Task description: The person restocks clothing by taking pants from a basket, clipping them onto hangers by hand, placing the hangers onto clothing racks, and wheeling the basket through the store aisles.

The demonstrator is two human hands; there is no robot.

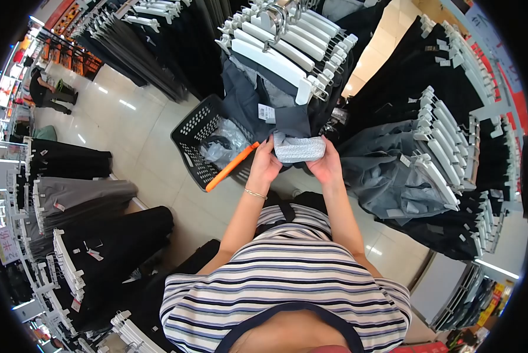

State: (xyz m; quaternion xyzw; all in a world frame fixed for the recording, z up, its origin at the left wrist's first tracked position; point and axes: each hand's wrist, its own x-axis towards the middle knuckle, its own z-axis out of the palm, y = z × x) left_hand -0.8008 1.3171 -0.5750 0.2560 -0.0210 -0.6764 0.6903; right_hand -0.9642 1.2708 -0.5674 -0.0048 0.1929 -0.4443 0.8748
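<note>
Both hands grip a pale grey, textured fabric piece [300, 149], held out level in front of my body. My left hand [267, 162] pinches its left end, thumb on top, and a thin bracelet circles that wrist. At the other end, the fingers of my right hand [327, 160] are closed on the fabric. Just beyond it hang dark grey trousers [240, 88] with a white paper tag [266, 113], clipped to a white hanger [270, 62]. The pale piece looks like a turned-out part of these trousers, but the join is partly hidden.
A black shopping basket [184, 138] with an orange handle [231, 167] holds clear plastic packages [226, 141], left of my hands. Racks of dark trousers stand on both sides, with grey ones [387, 159] close on the right. Another person [49, 91] is far left on the tiled floor [140, 117].
</note>
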